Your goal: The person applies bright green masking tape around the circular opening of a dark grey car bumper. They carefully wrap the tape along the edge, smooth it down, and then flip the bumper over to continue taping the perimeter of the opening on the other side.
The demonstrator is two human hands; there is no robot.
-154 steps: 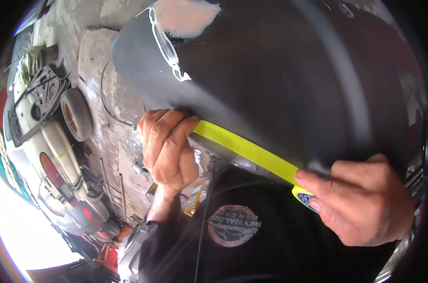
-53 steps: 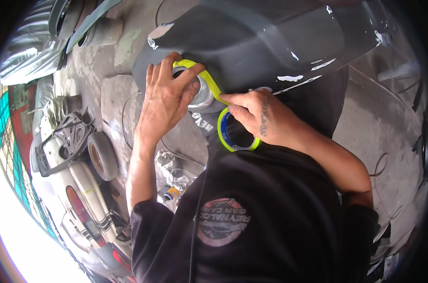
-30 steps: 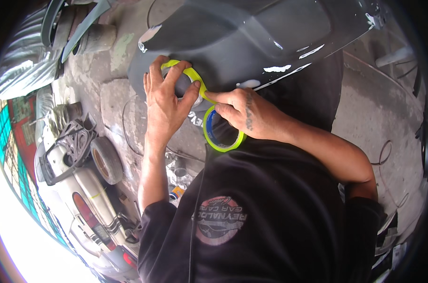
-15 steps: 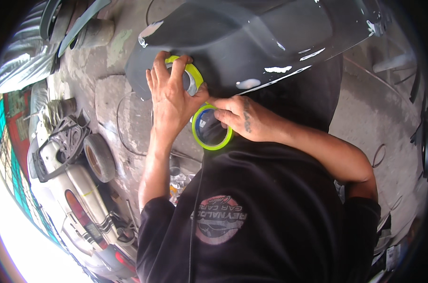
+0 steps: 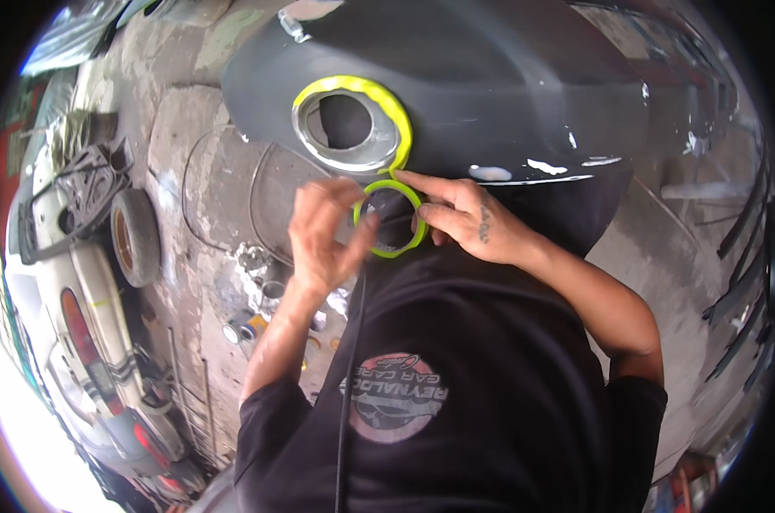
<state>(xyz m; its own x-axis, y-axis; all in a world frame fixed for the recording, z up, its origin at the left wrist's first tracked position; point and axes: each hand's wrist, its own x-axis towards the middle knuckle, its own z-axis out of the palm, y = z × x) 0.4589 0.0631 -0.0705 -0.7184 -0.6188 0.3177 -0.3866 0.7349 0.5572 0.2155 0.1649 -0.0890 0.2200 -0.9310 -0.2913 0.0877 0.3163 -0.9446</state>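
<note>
A dark grey car bumper (image 5: 490,94) with pale patches lies in front of me. Yellow-green masking tape (image 5: 403,115) curves along the upper and right side of the pale rim around its round opening (image 5: 346,122). My right hand (image 5: 481,224) grips a roll of the same tape (image 5: 391,253) by its right side, index finger stretched to the strip where it meets the bumper's lower edge. Blurred by motion, my left hand (image 5: 323,235) is at the roll's left side, thumb and fingers apart. Whether it touches the roll I cannot tell.
At the left a loose wheel (image 5: 135,238) rests beside pale car bodywork with a red tail light (image 5: 77,321). Cans and scraps (image 5: 255,291) lie on the concrete floor left of me. A thin hose (image 5: 191,192) curls there. Dark strips (image 5: 738,299) are at the far right.
My left hand has come off the taped rim and moved down toward the roll, uncovering the round opening. My right hand still holds the roll. The view has shifted slightly.
</note>
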